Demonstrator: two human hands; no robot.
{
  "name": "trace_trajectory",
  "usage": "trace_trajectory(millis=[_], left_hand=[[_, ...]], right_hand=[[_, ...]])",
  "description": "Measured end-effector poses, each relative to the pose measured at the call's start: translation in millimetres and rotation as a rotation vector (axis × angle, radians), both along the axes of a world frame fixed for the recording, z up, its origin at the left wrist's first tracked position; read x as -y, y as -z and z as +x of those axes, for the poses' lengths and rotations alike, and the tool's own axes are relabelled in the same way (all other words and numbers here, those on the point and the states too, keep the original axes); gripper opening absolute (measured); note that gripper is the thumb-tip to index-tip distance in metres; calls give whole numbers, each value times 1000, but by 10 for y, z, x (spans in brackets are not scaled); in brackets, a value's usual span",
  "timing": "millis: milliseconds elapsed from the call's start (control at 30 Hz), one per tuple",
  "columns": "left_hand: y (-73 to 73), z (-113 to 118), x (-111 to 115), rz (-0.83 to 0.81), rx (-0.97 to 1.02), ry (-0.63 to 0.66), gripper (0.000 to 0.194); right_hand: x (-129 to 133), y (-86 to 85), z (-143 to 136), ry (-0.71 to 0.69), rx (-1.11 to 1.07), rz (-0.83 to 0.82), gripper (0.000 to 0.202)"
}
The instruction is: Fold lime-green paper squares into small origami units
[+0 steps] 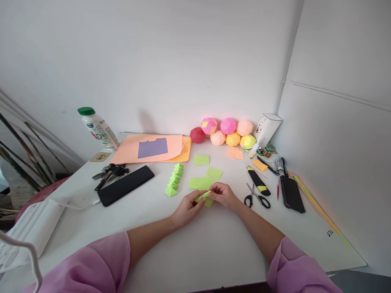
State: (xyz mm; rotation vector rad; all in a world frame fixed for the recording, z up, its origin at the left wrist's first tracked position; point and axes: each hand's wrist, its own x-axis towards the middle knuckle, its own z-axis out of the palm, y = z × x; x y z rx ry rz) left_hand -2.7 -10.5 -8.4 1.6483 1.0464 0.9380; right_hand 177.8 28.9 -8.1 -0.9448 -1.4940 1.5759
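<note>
Between my two hands I hold a small piece of green paper [203,196], partly folded and half hidden by the fingers. My left hand [187,207] pinches its left end, and my right hand [224,195] pinches the right end with thumb and forefinger. Just behind and under the hands lie several flat green paper squares [201,182]. To the left stands a row of folded green paper pieces [174,179], nested one behind another. Farther back, one more green square [201,160] lies by itself.
Colourful paper balls [228,125] are stacked at the wall. Scissors [255,197], a utility knife [258,181] and a phone [292,193] lie right. Orange sheets [128,148], a black power bank [126,185], keys [111,174] and a bottle [99,130] are at left.
</note>
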Motion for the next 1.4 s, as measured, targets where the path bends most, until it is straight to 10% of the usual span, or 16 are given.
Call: trace_trajectory(millis=[1400], left_hand=[[-14,-12,-15,-149,105,30,35]], right_hand=[[53,-117,10,20,14,45,27]])
